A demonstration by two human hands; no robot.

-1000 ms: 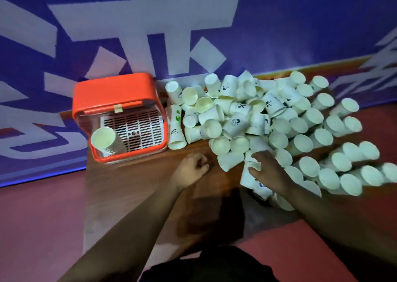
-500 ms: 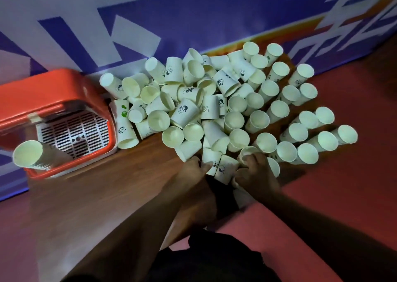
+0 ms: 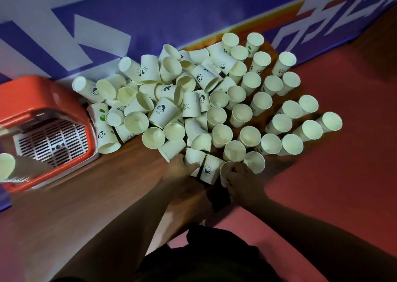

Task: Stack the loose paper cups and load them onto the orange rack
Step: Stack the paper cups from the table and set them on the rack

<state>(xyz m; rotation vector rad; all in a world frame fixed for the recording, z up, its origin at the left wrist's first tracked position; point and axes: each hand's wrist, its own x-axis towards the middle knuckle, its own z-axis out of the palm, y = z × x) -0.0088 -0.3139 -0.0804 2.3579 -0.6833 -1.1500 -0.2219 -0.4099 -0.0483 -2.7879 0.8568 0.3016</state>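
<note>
Left grip (image 3: pixel 181 171) clamped on one cup (image 3: pixel 193 158), right grip (image 3: pixel 242 179) curled round neighbouring cup (image 3: pixel 224 168), pile (image 3: pixel 193 101) just beyond

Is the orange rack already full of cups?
No, the orange rack holds just one stack of cups at its left side, and its white grille is mostly bare.

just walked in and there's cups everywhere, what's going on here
A person is sorting a big heap of loose white paper cups on a brown wooden table. At the heap's near edge the left hand grips one tipped-over cup, and the right hand curls over the rim of another cup. The orange plastic rack on the left holds one stack of cups lying on its side. Most cups are not yet stacked.
</note>
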